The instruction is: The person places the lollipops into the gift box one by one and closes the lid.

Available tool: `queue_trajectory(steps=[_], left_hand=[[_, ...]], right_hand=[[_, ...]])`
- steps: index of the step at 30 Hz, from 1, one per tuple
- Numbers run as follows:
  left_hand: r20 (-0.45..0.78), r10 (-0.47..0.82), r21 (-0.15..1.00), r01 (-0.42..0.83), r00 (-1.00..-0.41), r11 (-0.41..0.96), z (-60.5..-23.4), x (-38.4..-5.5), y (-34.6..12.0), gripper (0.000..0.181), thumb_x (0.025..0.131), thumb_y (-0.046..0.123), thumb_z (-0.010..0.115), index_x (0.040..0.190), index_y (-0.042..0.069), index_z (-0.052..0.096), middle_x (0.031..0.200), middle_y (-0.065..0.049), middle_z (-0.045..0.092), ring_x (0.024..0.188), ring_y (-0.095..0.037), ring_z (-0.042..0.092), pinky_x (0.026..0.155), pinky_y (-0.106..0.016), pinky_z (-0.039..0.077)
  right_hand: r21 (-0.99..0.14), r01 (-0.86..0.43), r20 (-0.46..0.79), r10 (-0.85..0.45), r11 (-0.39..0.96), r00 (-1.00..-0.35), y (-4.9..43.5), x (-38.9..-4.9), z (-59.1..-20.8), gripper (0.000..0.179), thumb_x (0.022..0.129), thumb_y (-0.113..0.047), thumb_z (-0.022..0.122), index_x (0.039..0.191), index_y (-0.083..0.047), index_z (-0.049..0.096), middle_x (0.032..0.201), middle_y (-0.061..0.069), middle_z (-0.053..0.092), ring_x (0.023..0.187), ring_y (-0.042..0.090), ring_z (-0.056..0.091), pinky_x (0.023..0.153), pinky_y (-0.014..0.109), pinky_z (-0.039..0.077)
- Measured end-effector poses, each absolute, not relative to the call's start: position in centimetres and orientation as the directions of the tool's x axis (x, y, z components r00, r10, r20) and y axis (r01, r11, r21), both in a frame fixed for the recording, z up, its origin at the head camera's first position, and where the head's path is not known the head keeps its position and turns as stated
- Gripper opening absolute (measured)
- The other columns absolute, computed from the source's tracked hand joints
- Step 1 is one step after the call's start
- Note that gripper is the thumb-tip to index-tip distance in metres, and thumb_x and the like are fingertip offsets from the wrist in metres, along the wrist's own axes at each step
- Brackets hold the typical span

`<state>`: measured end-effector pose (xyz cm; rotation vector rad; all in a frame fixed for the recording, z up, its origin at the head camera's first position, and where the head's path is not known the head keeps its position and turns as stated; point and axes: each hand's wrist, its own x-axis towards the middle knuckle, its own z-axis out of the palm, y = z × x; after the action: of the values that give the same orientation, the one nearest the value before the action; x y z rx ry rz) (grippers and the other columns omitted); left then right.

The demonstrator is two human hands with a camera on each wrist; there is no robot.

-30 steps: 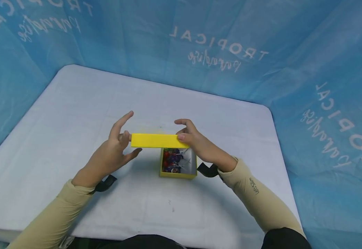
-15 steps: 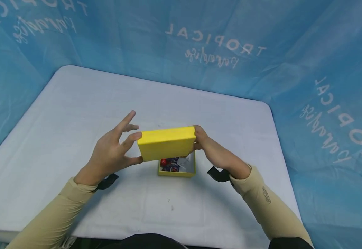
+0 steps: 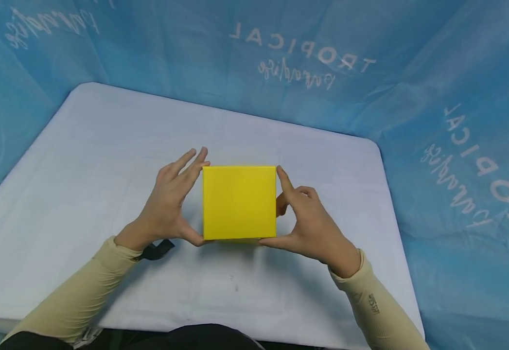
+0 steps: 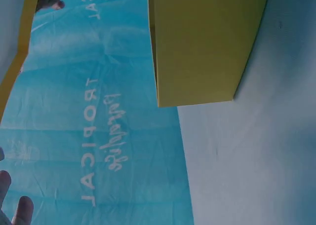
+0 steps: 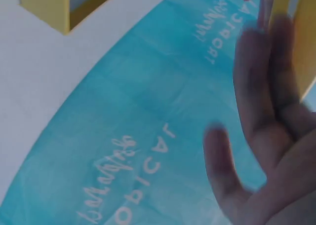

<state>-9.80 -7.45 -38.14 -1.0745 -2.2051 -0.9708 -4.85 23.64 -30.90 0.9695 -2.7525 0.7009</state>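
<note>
A square yellow box lid (image 3: pixel 239 202) is held level over the table, its flat top facing up. My left hand (image 3: pixel 166 204) grips it on the left, thumb at the near corner and fingers at the far corner. On the opposite side my right hand (image 3: pixel 313 226) grips it between a thumb at the near edge and fingers at the far right. Under the lid stands the yellow box (image 4: pixel 202 47), upright in the left wrist view and almost wholly hidden in the head view. A gap separates lid and box in the right wrist view, where the box (image 5: pixel 47 8) shows at upper left.
A white cloth (image 3: pixel 118 131) covers the table. Blue curtains (image 3: pixel 184 43) with mirrored white lettering hang behind and on both sides. A black strap (image 3: pixel 157 250) sticks out from the left wrist.
The lid has turned from edge-on to flat, top up, and now covers the box and the wrapped things in it. My left hand has come onto its left side; my right hand has shifted its hold.
</note>
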Motion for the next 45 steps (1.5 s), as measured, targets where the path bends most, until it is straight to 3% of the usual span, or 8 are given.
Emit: queue_trajectory(steps=[5, 9, 13, 21, 25, 30, 36, 45], left_hand=[[0.584, 0.517, 0.468, 0.780, -0.626, 0.416, -38.5, -10.2, -6.8, 0.143, 0.049, 0.076, 0.082, 0.162, 0.011, 0.022, 0.163, -0.007, 0.034, 0.153, -0.035, 0.019, 0.107, -0.068, 0.030], [0.500, 0.563, 0.525, 0.747, -0.658, 0.408, -39.1, -10.9, -6.3, 0.149, 0.043, 0.065, 0.091, 0.162, 0.011, 0.020, 0.166, -0.002, 0.026, 0.154, -0.031, 0.016, 0.110, -0.066, 0.030], [0.444, 0.590, 0.520, 0.730, -0.675, 0.444, -39.7, -11.2, -6.0, 0.146, 0.046, 0.067, 0.091, 0.162, 0.013, 0.021, 0.167, -0.001, 0.025, 0.154, -0.030, 0.016, 0.111, -0.068, 0.029], [0.354, 0.621, 0.481, 0.706, -0.699, 0.520, -41.8, -11.2, -5.8, 0.138, 0.052, 0.072, 0.086, 0.160, 0.011, 0.026, 0.156, -0.008, 0.045, 0.153, -0.033, 0.019, 0.115, -0.067, 0.028], [0.352, 0.625, 0.500, 0.704, -0.697, 0.504, -42.8, -11.2, -5.8, 0.137, 0.053, 0.071, 0.087, 0.161, 0.012, 0.025, 0.156, -0.008, 0.044, 0.153, -0.034, 0.018, 0.116, -0.066, 0.022], [0.426, 0.617, 0.532, 0.734, -0.662, 0.421, -43.9, -11.3, -5.6, 0.134, 0.052, 0.062, 0.093, 0.159, 0.014, 0.030, 0.154, -0.010, 0.043, 0.144, -0.034, 0.028, 0.112, -0.065, 0.017], [0.468, 0.614, 0.492, 0.764, -0.636, 0.417, -44.1, -11.3, -5.6, 0.129, 0.049, 0.064, 0.093, 0.156, 0.016, 0.038, 0.153, -0.008, 0.044, 0.137, -0.032, 0.034, 0.107, -0.065, 0.021], [0.444, 0.615, 0.477, 0.753, -0.651, 0.453, -44.2, -11.0, -5.7, 0.131, 0.048, 0.066, 0.092, 0.156, 0.014, 0.039, 0.152, -0.010, 0.044, 0.131, -0.033, 0.038, 0.103, -0.064, 0.026]], right_hand=[[-0.365, -0.630, 0.323, -0.541, 0.686, -0.776, 24.2, -5.2, -32.0, 0.149, 0.051, -0.053, 0.098, 0.164, -0.014, 0.009, 0.137, 0.012, 0.050, 0.112, 0.024, 0.052, 0.104, 0.053, 0.034], [-0.388, -0.634, 0.339, -0.536, 0.669, -0.773, 24.5, -5.7, -32.6, 0.142, 0.054, -0.057, 0.094, 0.163, -0.013, 0.014, 0.161, 0.010, 0.031, 0.137, 0.028, 0.042, 0.106, 0.054, 0.036], [-0.425, -0.633, 0.321, -0.546, 0.647, -0.774, 25.0, -6.4, -33.6, 0.139, 0.057, -0.058, 0.092, 0.163, -0.012, 0.014, 0.161, 0.008, 0.034, 0.144, 0.029, 0.036, 0.110, 0.059, 0.035], [-0.409, -0.570, 0.222, -0.528, 0.713, -0.820, 25.8, -7.3, -37.9, 0.135, 0.056, -0.060, 0.092, 0.161, -0.010, 0.023, 0.161, 0.006, 0.035, 0.149, 0.028, 0.022, 0.109, 0.061, 0.025], [-0.383, -0.578, 0.232, -0.530, 0.721, -0.816, 25.9, -7.5, -39.0, 0.133, 0.055, -0.061, 0.092, 0.160, -0.010, 0.026, 0.160, 0.004, 0.037, 0.144, 0.029, 0.025, 0.104, 0.058, 0.024], [-0.366, -0.587, 0.243, -0.534, 0.722, -0.810, 26.0, -7.6, -39.4, 0.133, 0.054, -0.060, 0.093, 0.159, -0.009, 0.030, 0.159, 0.006, 0.039, 0.137, 0.033, 0.032, 0.100, 0.061, 0.022], [-0.339, -0.573, 0.210, -0.533, 0.746, -0.819, 26.0, -7.4, -39.4, 0.132, 0.055, -0.066, 0.090, 0.159, -0.010, 0.030, 0.159, 0.008, 0.040, 0.132, 0.033, 0.036, 0.101, 0.062, 0.021], [-0.327, -0.577, 0.185, -0.548, 0.749, -0.816, 26.0, -7.5, -39.9, 0.132, 0.055, -0.067, 0.089, 0.159, -0.008, 0.031, 0.159, 0.009, 0.040, 0.128, 0.035, 0.038, 0.101, 0.063, 0.021]])
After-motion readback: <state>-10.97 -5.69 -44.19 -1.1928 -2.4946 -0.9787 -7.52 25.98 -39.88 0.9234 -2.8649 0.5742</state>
